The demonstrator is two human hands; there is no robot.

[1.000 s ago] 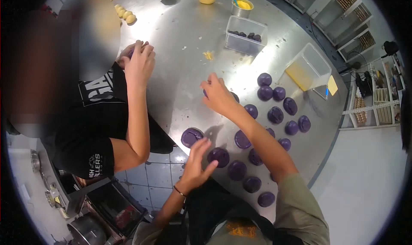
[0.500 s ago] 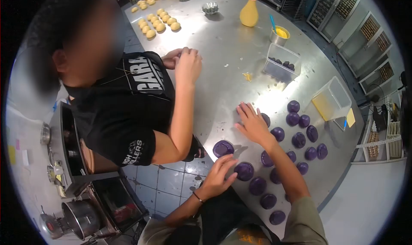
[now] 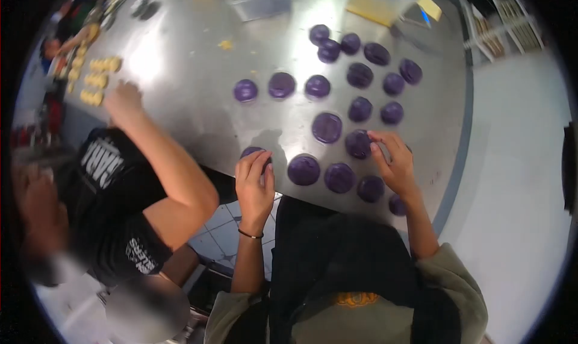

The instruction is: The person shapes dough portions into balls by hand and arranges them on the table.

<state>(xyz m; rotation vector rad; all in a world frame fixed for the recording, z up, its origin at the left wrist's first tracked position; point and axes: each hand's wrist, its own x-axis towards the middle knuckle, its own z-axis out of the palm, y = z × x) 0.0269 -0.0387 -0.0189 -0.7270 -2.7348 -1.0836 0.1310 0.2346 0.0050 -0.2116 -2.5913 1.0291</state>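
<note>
Rounded purple dough balls lie spread over the steel table. At the table's near edge, my left hand (image 3: pixel 254 184) has its fingers and thumb curled on a purple dough ball (image 3: pixel 250 152), mostly covered by them. My right hand (image 3: pixel 392 160) has thumb and fingertips at the right side of another dough ball (image 3: pixel 357 144), which stays on the table. Between my hands sit a wide dough ball (image 3: pixel 303 170), a second one (image 3: pixel 339 178) and a flattened one (image 3: pixel 327 128). Close to my right wrist, a dough ball (image 3: pixel 397 205) is partly hidden.
At left, a co-worker's arm (image 3: pixel 174 163) reaches over the steel table (image 3: pixel 198 97) near rows of yellow dough balls (image 3: pixel 96 80). Farther back stand a clear tub (image 3: pixel 262 6) with dark pieces and a yellow-bottomed tub (image 3: pixel 370 9). Yellow crumbs (image 3: pixel 226 44) lie on the metal.
The view has swung to the right. My right hand has drawn back from the far dough balls to one nearer me. My left hand has moved onto the leftmost near ball.
</note>
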